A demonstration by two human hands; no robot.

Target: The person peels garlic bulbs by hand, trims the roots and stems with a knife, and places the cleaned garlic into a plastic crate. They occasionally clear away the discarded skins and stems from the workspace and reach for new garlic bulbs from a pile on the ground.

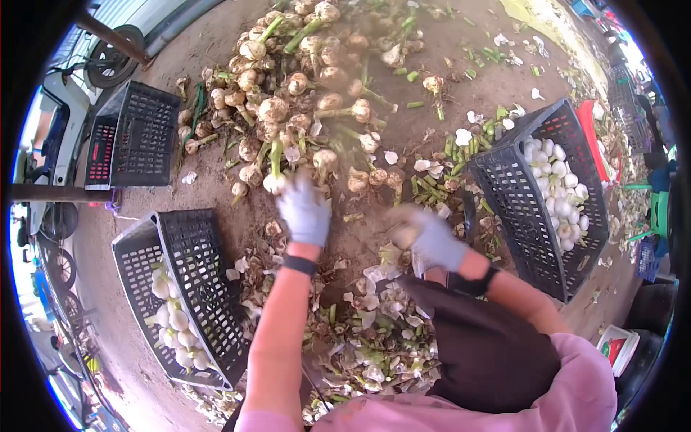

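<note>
My left hand (306, 212), in a pale glove, reaches forward to the near edge of a heap of garlic (273, 110). Its blurred fingers stretch out beside a pale garlic bulb (274, 184) with a thick green stem, and the fingertips overlap that bulb's right side. To the right, over scattered peelings near my knee, my right hand (430, 237) wears a similar glove whose finger area looks brownish. Motion smears its fingers, and I cannot tell whether anything is in them. Trimmed leaves and papery skins (381, 338) cover the ground below both hands.
A black crate (205, 266) with white bulbs stands tilted at left; another crate (515, 209) of trimmed bulbs leans at right. Farther back on the left is a third black crate (147, 133). Cut green stems (432, 189) lie before the right crate. A white bucket (617, 345) stands at lower right.
</note>
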